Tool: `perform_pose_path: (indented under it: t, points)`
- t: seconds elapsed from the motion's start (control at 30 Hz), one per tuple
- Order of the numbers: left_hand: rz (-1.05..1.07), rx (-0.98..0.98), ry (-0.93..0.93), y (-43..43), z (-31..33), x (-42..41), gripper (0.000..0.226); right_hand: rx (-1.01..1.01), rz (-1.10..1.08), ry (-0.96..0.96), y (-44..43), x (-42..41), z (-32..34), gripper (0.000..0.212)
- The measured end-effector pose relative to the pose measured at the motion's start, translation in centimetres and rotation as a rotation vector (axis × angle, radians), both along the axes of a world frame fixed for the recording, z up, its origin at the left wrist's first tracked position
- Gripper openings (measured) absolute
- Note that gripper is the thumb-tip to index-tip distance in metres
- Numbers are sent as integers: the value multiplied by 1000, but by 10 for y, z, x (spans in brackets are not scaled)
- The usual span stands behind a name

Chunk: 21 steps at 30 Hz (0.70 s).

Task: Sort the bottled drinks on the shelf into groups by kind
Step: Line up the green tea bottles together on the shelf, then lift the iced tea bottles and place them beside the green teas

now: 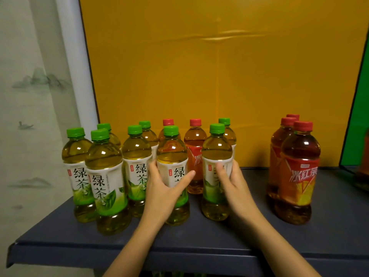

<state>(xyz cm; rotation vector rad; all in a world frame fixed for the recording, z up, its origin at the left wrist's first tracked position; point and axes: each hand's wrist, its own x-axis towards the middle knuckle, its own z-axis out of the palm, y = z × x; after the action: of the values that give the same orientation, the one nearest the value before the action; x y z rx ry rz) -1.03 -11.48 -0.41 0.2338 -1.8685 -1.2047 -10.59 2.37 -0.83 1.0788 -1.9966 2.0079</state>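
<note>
A yellow panel (219, 76) backed the dark shelf (199, 236); a red-capped iced tea bottle (195, 156) stood behind. The left grip (165, 188) clasped a pale green tea bottle (171, 152) mid-shelf; the right grip (233, 182) clasped a second green tea bottle (216, 150) beside it.

Dim, warm light fell from above; glints sat on the bottles (103, 154), and the edges bowed and blurred.

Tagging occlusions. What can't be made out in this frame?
All head view.
1) red-capped bottle behind the centre green tea bottle: only cap and shoulder show.
2) rearmost red tea bottle, right group: two bottles in front hide all but its cap.
3) right green tea bottle label: right hand covers most; left hand covers part of the centre one's.
4) reddish thing, right edge: blurred, cut off.
</note>
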Motion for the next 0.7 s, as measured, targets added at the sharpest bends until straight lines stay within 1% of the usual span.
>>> perform_pose_path:
  t: [0.03,0.07,0.13,0.2,0.27,0.33,0.37,0.43,0.53,0.6,0.67,0.7]
  points:
    - [-52,8,-38,0,4,6,94,-7,-30,-11,3,-3,6,79]
    - [-84,3,-69,0,9,13,94,-17,-76,4,7,-5,17,79]
    - [-43,-62,-109,3,24,27,87,-65,-125,93,14,-9,46,64]
    - [61,-179,-80,8,45,39,72,-78,-73,155,15,-15,77,45]
    - [97,-265,5,13,74,46,53,-9,27,170,11,-24,104,34]
    - [118,-340,42,12,106,46,40,109,109,194,4,-33,126,32]
    - [129,-389,26,9,122,42,35,170,131,215,0,-37,135,32]
    - [101,-469,-66,-5,152,28,32,289,129,283,-11,-45,149,34]
    - [-8,-478,-244,-29,181,1,30,515,98,389,-26,-57,162,39]
    - [15,-534,-392,-44,189,-20,39,693,91,417,-33,-64,170,48]
    - [49,-618,-577,-57,192,-38,53,887,113,381,-38,-69,176,58]
    - [29,-630,-671,-63,191,-46,59,979,125,368,-41,-70,179,60]
